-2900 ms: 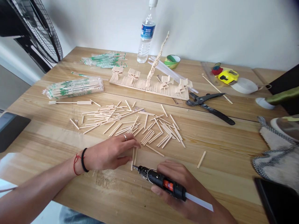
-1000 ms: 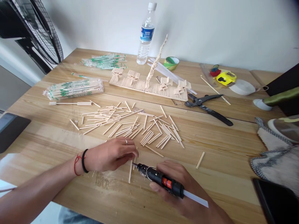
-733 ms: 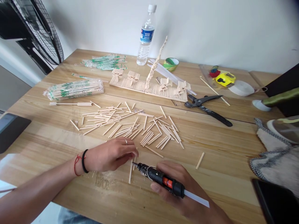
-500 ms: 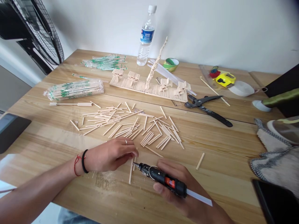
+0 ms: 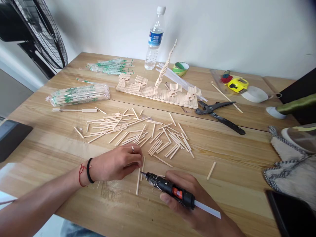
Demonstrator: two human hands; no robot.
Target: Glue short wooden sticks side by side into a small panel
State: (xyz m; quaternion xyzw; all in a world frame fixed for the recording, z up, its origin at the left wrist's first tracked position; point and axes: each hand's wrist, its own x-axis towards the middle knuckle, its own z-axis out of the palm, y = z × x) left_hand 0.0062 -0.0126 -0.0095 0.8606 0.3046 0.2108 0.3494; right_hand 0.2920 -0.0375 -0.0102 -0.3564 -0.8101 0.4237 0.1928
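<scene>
My right hand is wrapped round a black glue gun, with a white glue stick poking out of its back end. The nozzle points left, right beside a thin wooden stick. My left hand, with a ring and wristbands, pinches the upper end of that stick. A second wooden stick lies close alongside it, to the right. Beyond my hands is a loose spread of short cut sticks. Behind them stands a model of glued sticks with a tall curved spire.
Pliers lie right of the model, near a yellow tape measure. A water bottle and a tape roll stand at the back. Bagged sticks lie left. A fan, a cloth and a dark device flank the table.
My right hand and the glue gun have shifted slightly left. The fingers of my left hand have drawn back a little, showing more of the second stick.
</scene>
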